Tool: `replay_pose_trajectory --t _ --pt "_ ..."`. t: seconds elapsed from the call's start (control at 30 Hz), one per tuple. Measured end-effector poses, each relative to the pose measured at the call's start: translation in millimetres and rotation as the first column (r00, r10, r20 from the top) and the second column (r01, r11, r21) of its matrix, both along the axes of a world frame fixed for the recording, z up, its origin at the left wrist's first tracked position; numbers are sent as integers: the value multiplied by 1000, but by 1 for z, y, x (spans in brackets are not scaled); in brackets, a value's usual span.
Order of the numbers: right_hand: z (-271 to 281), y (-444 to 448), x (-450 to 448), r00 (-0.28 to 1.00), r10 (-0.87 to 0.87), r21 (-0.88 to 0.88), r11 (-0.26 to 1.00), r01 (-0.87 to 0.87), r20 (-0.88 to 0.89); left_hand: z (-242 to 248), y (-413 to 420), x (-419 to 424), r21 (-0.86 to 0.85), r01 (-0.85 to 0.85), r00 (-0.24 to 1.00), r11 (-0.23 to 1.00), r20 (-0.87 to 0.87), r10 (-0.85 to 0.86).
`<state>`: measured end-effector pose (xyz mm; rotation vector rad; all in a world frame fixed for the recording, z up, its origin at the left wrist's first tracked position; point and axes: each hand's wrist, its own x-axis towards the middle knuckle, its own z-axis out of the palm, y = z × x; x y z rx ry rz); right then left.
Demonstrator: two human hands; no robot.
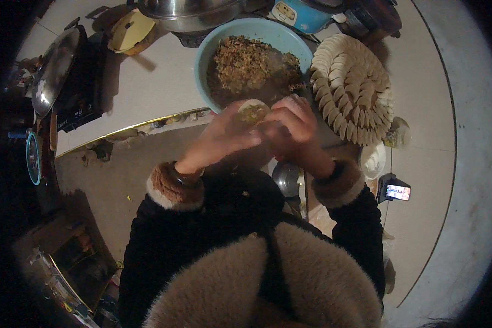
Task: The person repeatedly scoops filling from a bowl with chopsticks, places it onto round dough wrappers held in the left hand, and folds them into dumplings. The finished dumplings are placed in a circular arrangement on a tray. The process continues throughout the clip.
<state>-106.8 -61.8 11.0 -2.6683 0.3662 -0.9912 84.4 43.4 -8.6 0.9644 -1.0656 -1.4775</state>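
Over the near rim of a light blue basin [207, 88], a round dough wrapper with filling on it [253, 112] rests in my left hand [223, 133]. My right hand [293, 123] is beside it, fingers bent near the wrapper's right edge; whether those fingers pinch the dough or hold something else is blurred. Brown chopped filling [250, 65] lies in the basin. To the right, many folded dumplings [350, 88] are laid in overlapping rings; their support is mostly hidden.
A white bowl of flour-like powder [373, 160], a glass jar [398, 133] and a lit phone on a stand [398, 192] are at right. Behind the basin stand a steel pot [192, 14] and a blue cooker [299, 18]. A lidded pan [57, 74] is at left.
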Motion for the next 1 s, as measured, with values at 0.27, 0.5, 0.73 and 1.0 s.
replay_pose_trajectory --t 0.27,0.5,0.73,1.0 --pt "17 6 6 998 -46 278 960 32 46 23 4 -16 -163 -221 806 961 524 275" --pt "27 12 7 995 -94 358 931 74 38 19 7 -8 -309 -118 699 944 649 300" --pt "25 9 3 999 35 413 910 -39 17 33 10 -6 -188 -138 804 972 552 221" --pt "32 11 0 990 54 447 888 -107 129 33 9 -5 -224 -89 915 971 365 169"
